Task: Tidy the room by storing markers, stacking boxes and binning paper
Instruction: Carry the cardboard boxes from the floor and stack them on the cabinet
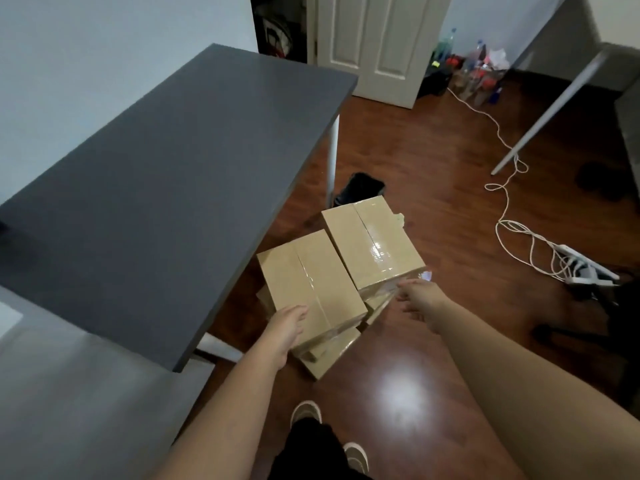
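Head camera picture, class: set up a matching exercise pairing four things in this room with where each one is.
Things:
1. taped brown cardboard boxes
2. white coiled cable
3. black waste bin
4. cluster of plastic bottles

Places:
A. by the wall next to the white panelled door
B. beside the white leg of the dark grey table
C. stacked on the floor under both hands
D. trailing across the wooden floor to a power strip

Pairs: 1-C, 2-D, 3-B, 4-A

Both bare forearms extend forward and downward. Left hand (287, 329): palm down, fingers loosely spread, no closed grip. Right hand (417, 296): reaching forward, fingers extended and blurred. Two shoes visible below.
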A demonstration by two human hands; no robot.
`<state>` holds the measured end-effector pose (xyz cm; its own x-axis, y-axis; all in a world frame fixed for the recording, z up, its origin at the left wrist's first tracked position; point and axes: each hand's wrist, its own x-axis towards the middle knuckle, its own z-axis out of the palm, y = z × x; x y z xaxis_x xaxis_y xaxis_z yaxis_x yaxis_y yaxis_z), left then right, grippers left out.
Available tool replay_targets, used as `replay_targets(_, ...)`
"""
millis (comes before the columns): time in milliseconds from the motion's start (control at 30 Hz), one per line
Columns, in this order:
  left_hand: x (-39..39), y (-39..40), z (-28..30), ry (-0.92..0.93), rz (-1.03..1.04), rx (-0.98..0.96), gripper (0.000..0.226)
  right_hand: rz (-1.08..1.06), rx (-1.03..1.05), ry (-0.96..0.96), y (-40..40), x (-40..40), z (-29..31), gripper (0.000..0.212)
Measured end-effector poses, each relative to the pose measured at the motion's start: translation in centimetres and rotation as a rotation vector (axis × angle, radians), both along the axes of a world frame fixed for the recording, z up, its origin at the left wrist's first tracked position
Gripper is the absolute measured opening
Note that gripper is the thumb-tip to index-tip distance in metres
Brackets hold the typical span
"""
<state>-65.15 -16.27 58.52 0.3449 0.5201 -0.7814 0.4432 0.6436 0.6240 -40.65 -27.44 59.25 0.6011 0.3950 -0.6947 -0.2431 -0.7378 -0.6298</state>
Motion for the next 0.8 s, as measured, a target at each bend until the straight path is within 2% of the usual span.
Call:
replay_targets(167, -0.5, 0.3, -5.0, 0.174, 0.009, -0.085, 0.041, 0.124, -0.101, -0.007, 1.0, -0.5, -4.9, 0.027)
replay_targets(267, -1.0, 1.1, -8.1, 0.268, -0.041, -0.047, 0.041, 0.130, -0.125, -0.023, 1.9, -1.4, -8.1, 0.024)
replay_targets(333, -1.0, 1.8, -9.7, 0.306, -0.076, -0.014, 0.036, 0.112, -0.124, -0.038, 2.7, -1.8, -10.5, 0.024)
replay_targets(433, -0.7, 2.5, -12.3, 0.385, -0.118, 0.027, 0.017, 0.149, -0.136, 0.044, 3.6, -2.0, -14.4, 0.021)
replay_targets(467, -0.7, 2.5, -13.3, 0.413, -0.127, 0.034, 0.021, 0.168, -0.145, 0.077, 3.7, -2.0, -15.4, 0.021)
replay_targets(500, -0.5, 2.4, -13.9, 0.432, -0.140, 0.040, 0.024, 0.188, -0.151, 0.100, 3.8, -2.0, -16.4, 0.025)
replay_targets(567, -0.2, 2.3, -15.6, 0.431, -0.143, 0.039, 0.010, 0.207, -0.121, 0.129, 4.1, -1.7, -18.4, 0.040)
replay_targets(600, 0.0, 2.1, -16.6, 0.418, -0.127, 0.036, 0.020, 0.208, -0.089, 0.142, 4.3, -1.5, -19.3, 0.045)
replay_targets(667, 0.6, 1.7, -17.9, 0.378, -0.051, 0.022, 0.036, 0.203, -0.034, 0.170, 4.8, -1.1, -20.7, 0.042)
replay_targets(800, 1.0, 0.6, -18.2, 0.346, 0.233, 0.076, 0.035, 0.120, 0.026, 0.228, 5.2, -0.7, -21.0, 0.027)
